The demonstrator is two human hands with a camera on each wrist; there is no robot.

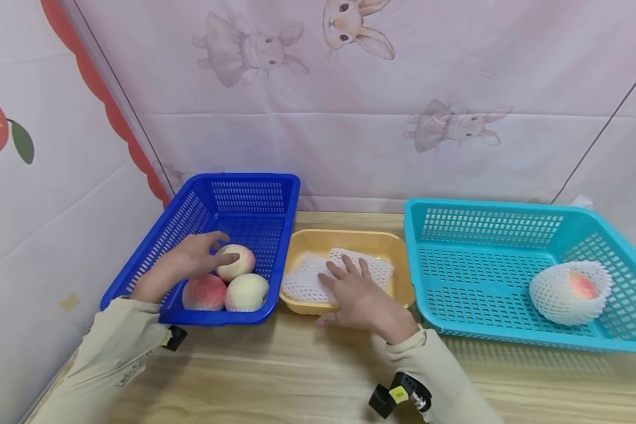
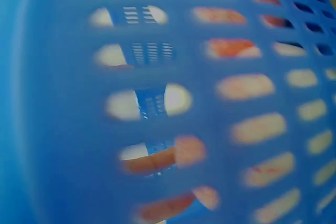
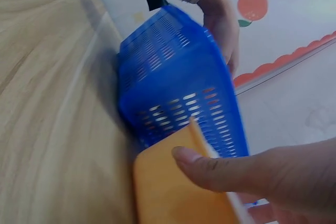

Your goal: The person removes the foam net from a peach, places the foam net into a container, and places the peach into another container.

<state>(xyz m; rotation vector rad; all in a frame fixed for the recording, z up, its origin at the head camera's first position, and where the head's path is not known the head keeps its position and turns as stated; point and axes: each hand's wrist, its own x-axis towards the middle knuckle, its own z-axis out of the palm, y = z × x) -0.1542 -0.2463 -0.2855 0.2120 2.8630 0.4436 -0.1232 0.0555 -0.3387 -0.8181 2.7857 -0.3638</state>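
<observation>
In the head view, my left hand (image 1: 193,259) reaches into a blue basket (image 1: 291,235) with its fingers spread around the left side of a pale peach (image 1: 242,259). Whether it touches that peach is unclear. Beside it lie a red peach (image 1: 204,293) and another pale peach (image 1: 247,292). My right hand (image 1: 357,297) is spread over white foam fruit nets (image 1: 310,277) in a yellow tray (image 1: 363,237). From the right wrist, my thumb (image 3: 210,169) shows beside the tray wall (image 3: 168,177). Through the basket's slotted wall (image 2: 63,103), the left wrist view shows fingers and peaches in part.
To the right stands a teal basket (image 1: 484,333), holding a peach in a foam net (image 1: 570,292) at its right end. All the containers sit on a wooden table (image 1: 297,371). A pink curtain with rabbits (image 1: 344,159) hangs behind them; a white wall sheet (image 1: 53,194) borders the left.
</observation>
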